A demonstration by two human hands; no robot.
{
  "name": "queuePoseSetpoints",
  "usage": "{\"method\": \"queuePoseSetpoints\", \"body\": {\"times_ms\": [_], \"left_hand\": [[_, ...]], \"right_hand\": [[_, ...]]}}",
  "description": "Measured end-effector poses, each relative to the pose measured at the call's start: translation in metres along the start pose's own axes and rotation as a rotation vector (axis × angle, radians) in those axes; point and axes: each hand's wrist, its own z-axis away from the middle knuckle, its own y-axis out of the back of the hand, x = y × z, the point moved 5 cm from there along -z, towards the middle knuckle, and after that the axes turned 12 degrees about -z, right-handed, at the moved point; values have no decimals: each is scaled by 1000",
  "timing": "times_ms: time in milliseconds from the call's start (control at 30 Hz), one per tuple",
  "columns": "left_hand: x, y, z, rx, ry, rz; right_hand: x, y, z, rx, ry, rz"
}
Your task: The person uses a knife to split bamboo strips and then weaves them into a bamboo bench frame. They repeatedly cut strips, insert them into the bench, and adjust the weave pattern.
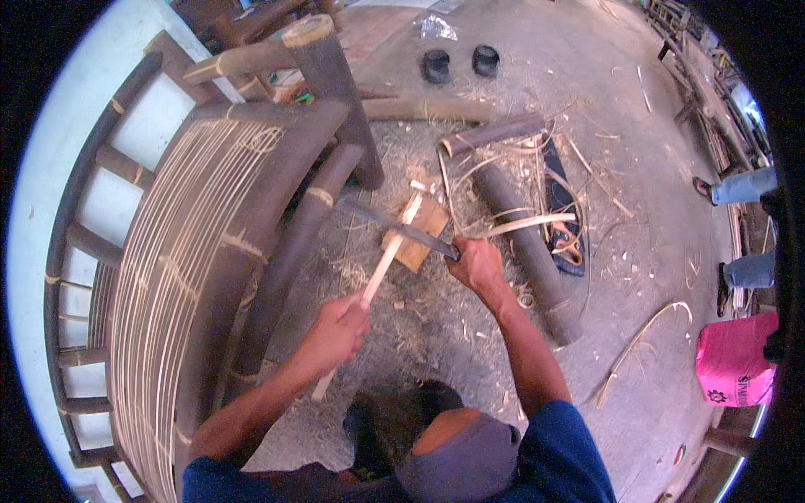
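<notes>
My left hand (340,331) is closed around a pale bamboo strip (381,270), which slants up and away from me. The strip's far end rests on a small wooden block (429,220) on the floor. In my right hand (476,270) is the dark handle of a long-bladed knife (428,241). Its blade lies across the strip above the block, pointing left, and its tip is blurred. Thin shavings and chips are scattered around the block.
A dark bamboo bench (285,226) with a slatted seat stands close on the left. To the right lie a thick bamboo pole (524,243), a handsaw (563,201) and loose strips. Slippers (436,65) sit farther off. Near the right edge are a person's jeans-clad legs (746,186) and a pink bag (734,356).
</notes>
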Motion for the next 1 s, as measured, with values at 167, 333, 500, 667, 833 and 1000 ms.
{"method": "queuePoseSetpoints", "body": {"times_ms": [167,333,500,667,833,1000], "left_hand": [[8,51,78,8,-273,-618],[34,130,91,385,-183,-370],[73,180,123,757,-415,-63],[50,264,117,980,-426,127],[-8,337,99,981,-369,390],[-44,363,100,957,-417,515]], "right_hand": [[60,46,-3,253,-292,-278],[-15,45,11,138,-19,-322],[-134,80,-5,77,64,-278],[-265,103,-48,42,439,-133],[-375,74,-97,-51,586,77],[-445,28,-131,-107,707,149]]}}
